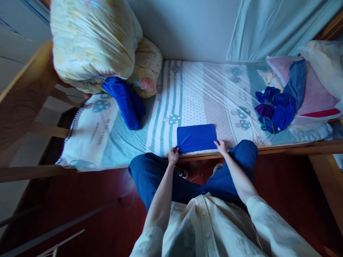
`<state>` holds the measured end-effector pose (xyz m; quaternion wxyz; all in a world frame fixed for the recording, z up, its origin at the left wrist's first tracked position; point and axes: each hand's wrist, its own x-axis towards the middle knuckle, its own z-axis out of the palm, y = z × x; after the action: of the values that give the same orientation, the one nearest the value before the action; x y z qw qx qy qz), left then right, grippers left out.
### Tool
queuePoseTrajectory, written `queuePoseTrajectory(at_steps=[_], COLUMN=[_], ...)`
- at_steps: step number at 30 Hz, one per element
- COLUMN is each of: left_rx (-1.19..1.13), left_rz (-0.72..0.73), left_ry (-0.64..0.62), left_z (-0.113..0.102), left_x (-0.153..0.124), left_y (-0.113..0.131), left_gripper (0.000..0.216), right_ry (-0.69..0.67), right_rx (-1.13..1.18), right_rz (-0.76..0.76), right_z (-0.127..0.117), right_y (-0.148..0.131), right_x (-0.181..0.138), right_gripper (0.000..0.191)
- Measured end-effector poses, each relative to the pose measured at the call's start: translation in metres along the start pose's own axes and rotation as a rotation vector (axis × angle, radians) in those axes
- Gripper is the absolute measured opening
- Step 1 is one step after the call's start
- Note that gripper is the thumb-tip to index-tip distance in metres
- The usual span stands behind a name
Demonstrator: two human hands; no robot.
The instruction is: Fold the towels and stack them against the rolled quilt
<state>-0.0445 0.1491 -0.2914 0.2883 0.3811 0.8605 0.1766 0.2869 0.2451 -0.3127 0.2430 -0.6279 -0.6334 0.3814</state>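
A blue cloth (197, 136) lies flat as a rectangle at the front edge of the bed, a folded strip running along its near side. My left hand (173, 154) pinches its near left corner. At the near right corner, my right hand (220, 146) grips the cloth between thumb and fingers. Further left on the sheet is a long folded blue cloth (125, 103). To the right sits a crumpled heap of blue and purple cloths (277, 109), some with green edging.
Piled bedding (96, 39) stands at the bed's left end by the wooden bed frame (26, 103). Pink pillows (312, 84) and a grey-blue cloth (296, 80) lie at the right. A curtain (268, 30) hangs behind. The wooden bed rail (281, 148) runs before my knees.
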Motion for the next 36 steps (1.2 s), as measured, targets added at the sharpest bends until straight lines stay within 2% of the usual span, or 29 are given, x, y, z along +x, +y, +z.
queuePoseTrajectory(at_steps=[21, 25, 28, 30, 33, 36], left_rx=[-0.021, -0.036, -0.052, -0.052, -0.005, 0.098], left_rz=[0.012, 0.054, 0.108, 0.188, 0.461, 0.698], left_ry=[0.002, 0.030, 0.068, 0.102, 0.113, 0.028], left_z=[0.004, 0.000, -0.006, -0.010, -0.011, -0.003], left_x=[0.002, 0.000, -0.003, -0.006, -0.013, -0.022], left_y=[-0.007, -0.005, -0.002, 0.001, 0.007, 0.011], left_gripper=[0.022, 0.020, 0.023, 0.030, 0.041, 0.049], right_ry=[-0.030, -0.066, -0.039, 0.022, 0.077, -0.032], right_rx=[-0.063, -0.105, -0.153, -0.226, -0.365, -0.491], right_rz=[0.032, 0.040, -0.008, -0.100, -0.280, -0.423], right_z=[-0.004, -0.008, -0.014, -0.019, -0.022, -0.017], right_y=[-0.008, -0.011, -0.015, -0.019, -0.029, -0.040], right_x=[0.002, 0.001, -0.004, -0.011, -0.024, -0.034], right_gripper=[0.046, 0.034, 0.019, 0.024, 0.036, 0.042])
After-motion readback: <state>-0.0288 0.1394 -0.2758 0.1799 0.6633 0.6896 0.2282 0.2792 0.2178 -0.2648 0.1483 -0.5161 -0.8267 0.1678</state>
